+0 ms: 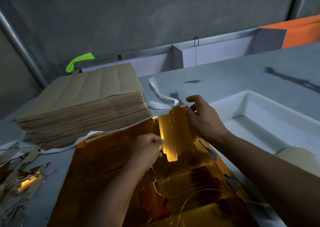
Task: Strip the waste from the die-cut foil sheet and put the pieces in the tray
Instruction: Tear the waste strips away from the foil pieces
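- While both hands work over the table (242,70), the head view shows the gold die-cut foil sheet (107,166) lying flat at 6 o'clock, with its near edge out of view.
- A long gold piece (173,131) with stepped edges and dotted crease lines stands up from the sheet near the middle of the view. Whether its lower end is free of the sheet cannot be told.
- The left hand (147,148), at 7 o'clock of the piece, has its fingers curled and pinches the piece's left edge.
- The right hand (204,119), at 2 o'clock of the piece, pinches the upper right edge between thumb and bent fingers.
- The white tray (284,105) sits at 3 o'clock, just beyond the right forearm. Its visible floor shows no gold pieces.
- A tall stack of brown sheets (83,105) rests at 10 o'clock, touching the foil sheet's far corner.
- Scrap strips (20,178) of gold and brown lie heaped at 8 o'clock.
- A white strip (161,95) curls on the table at 12 o'clock, between stack and tray.
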The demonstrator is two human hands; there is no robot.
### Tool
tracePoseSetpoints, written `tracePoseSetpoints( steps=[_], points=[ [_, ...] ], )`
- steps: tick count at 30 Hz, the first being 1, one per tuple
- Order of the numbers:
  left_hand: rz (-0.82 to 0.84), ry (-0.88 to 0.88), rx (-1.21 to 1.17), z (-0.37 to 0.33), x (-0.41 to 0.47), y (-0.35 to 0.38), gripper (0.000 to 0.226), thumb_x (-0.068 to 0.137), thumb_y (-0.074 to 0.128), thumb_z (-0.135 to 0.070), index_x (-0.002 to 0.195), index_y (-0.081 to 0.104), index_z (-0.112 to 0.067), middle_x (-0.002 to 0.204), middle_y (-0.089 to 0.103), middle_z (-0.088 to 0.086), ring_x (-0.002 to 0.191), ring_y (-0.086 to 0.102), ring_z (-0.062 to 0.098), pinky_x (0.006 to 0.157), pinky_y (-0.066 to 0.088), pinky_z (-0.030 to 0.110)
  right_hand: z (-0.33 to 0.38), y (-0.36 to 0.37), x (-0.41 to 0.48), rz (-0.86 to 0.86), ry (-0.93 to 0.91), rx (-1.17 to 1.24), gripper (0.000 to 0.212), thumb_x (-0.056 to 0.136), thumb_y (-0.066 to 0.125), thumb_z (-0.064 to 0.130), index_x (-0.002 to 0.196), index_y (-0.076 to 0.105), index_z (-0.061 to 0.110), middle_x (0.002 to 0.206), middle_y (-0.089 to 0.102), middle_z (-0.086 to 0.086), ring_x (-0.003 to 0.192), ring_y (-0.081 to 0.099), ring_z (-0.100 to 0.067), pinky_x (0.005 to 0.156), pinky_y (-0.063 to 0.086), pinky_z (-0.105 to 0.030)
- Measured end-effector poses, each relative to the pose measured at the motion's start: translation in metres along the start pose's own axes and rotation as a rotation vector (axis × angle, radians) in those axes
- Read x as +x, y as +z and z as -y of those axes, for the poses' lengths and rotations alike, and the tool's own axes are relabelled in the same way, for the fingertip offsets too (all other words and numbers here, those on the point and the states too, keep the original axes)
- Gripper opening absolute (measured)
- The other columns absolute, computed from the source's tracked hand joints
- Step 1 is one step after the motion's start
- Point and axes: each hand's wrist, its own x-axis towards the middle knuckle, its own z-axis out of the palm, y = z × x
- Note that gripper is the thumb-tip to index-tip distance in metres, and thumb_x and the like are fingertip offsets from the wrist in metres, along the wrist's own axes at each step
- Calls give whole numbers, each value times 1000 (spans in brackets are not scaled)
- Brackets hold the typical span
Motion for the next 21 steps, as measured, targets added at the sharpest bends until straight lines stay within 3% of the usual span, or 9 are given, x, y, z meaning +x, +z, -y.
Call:
tracePoseSetpoints(
  steps=[2,4,11,13,16,21],
  points=[
    [-48,-41,-80,0,7,0,13,97,55,-19,91,66,-23,83,68,0,73,61,9,64,42,26,-1,-1,2,-21,23,-5,38,103,46,29,141,41,23,131,53,-5,109,58,-22,93,54,-43],
    [-87,-77,-136,0,16,1,14,97,55,-17,90,65,-21,81,67,2,73,61,12,64,42,28,-2,-1,4,-27,27,-10,40,103,47,29,141,40,23,133,51,-5,110,56,-20,95,52,-40],
    [-110,-85,-113,-10,46,17,13,97,57,-20,88,66,-22,77,67,0,67,61,10,67,45,27,-4,2,4,-28,-1,-64,42,102,50,33,141,40,23,134,50,-4,109,54,-19,85,47,-30],
    [-111,-65,-96,-14,52,20,14,98,55,-22,88,65,-25,78,68,-2,68,63,10,59,43,24,-3,1,4,-14,-5,-71,42,102,50,34,141,39,23,135,49,-4,108,53,-18,85,47,-30],
    [-143,-31,-39,-10,54,13,15,99,53,-24,89,62,-32,83,65,-8,74,63,7,52,39,21,-3,0,4,10,-26,-107,41,102,49,33,141,41,21,135,48,-6,108,55,-21,84,45,-29],
    [-202,13,80,19,51,-16,8,93,61,-37,98,62,-32,100,62,-11,89,58,7,62,39,24,-2,1,4,53,-41,-164,41,102,48,35,140,42,21,135,48,-6,109,54,-21,89,48,-32]
  ],
)
